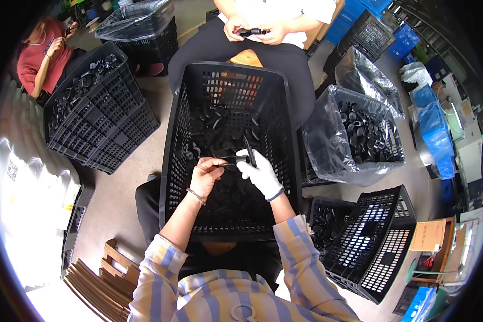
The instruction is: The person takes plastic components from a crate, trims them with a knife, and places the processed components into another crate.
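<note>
Over a black plastic crate (172, 155), my bare left hand (206, 176) is closed in a pinch on a small black part (229, 161). My right hand (260, 174), in a white glove, is closed around a slim dark tool (249, 151) that points up and away; its exact kind is unclear. The two hands are close together, with the black part between them. Below them, the crate holds many loose black parts (214, 123), some rounded. My right fingers partly hide the part and the tool.
Opposite sits a person holding a black part (252, 32) in both hands. At right are a bag-lined crate (327, 155) of black parts and a tilted crate (365, 225). Stacked crates (107, 129) and another seated person are at left. Flat cardboard (96, 287) lies lower left.
</note>
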Demonstrator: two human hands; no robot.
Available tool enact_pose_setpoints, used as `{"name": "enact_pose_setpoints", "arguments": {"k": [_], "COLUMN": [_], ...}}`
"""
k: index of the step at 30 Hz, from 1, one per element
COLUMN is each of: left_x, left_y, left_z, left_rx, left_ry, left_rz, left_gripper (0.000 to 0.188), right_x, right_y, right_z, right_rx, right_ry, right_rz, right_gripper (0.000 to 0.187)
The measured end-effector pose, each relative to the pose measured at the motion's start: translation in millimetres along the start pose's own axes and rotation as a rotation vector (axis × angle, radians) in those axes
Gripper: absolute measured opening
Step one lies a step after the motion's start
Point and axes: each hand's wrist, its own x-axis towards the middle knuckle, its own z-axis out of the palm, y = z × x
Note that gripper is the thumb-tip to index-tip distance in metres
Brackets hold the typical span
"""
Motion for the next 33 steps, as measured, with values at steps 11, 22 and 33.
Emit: {"name": "enact_pose_setpoints", "arguments": {"k": [11, 22, 33], "left_x": [3, 5, 16], "left_y": [3, -3, -11], "left_z": [2, -4, -27], "left_rx": [-0.363, -0.266, -0.127], "left_ry": [-0.071, -0.093, 0.211], "left_rz": [-0.193, -0.193, -0.412], "left_gripper": [0.015, 0.018, 0.018], "right_x": [3, 6, 8], "right_y": [-1, 0, -33], "right_z": [3, 3, -88], "right_rx": [-0.051, 0.087, 1.464], "right_ry": [0.067, 0.022, -0.081], "right_rz": [-0.123, 0.012, -0.320], "right_gripper": [0.026, 0.028, 0.035]}}
